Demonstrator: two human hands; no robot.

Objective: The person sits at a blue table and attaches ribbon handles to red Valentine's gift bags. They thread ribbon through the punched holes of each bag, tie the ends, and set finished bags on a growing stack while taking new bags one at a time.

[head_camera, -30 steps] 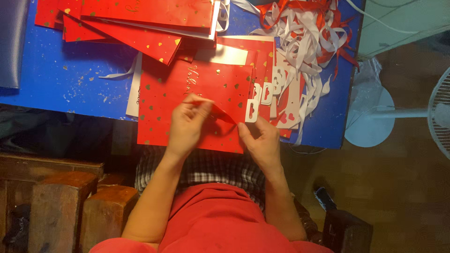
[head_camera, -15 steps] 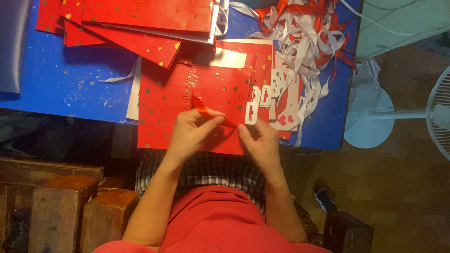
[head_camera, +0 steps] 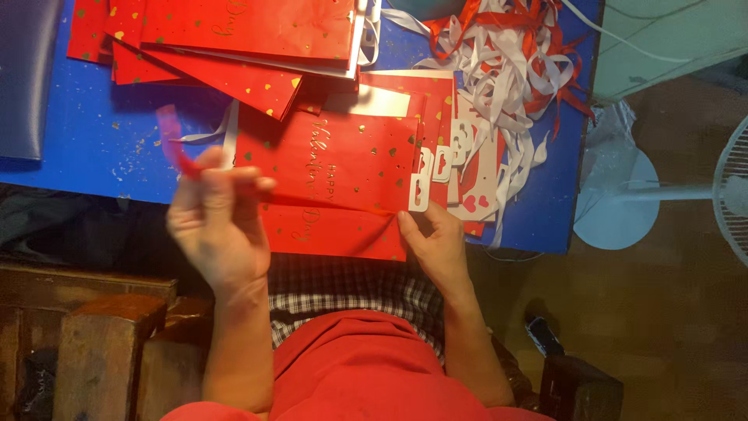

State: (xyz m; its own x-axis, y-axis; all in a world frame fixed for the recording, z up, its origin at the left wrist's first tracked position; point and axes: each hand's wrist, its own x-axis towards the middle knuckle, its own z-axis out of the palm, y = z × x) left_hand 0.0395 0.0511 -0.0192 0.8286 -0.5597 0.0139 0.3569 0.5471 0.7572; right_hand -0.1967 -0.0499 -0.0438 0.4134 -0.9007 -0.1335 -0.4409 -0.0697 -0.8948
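A flat red paper gift bag with gold hearts lies on the blue table at its near edge. My left hand is raised at the bag's left side, pinching a red ribbon that stretches rightwards across the bag. My right hand grips the bag's lower right corner, beside a white cut-out strip.
More red gift bags are stacked at the back of the table. A tangle of white and red ribbons lies at the back right. A dark folder is at far left. A fan stands on the floor at right.
My left hand has pulled away to the left from the bag's middle, drawing the red ribbon out taut. My right hand has stayed at the bag's lower right corner.
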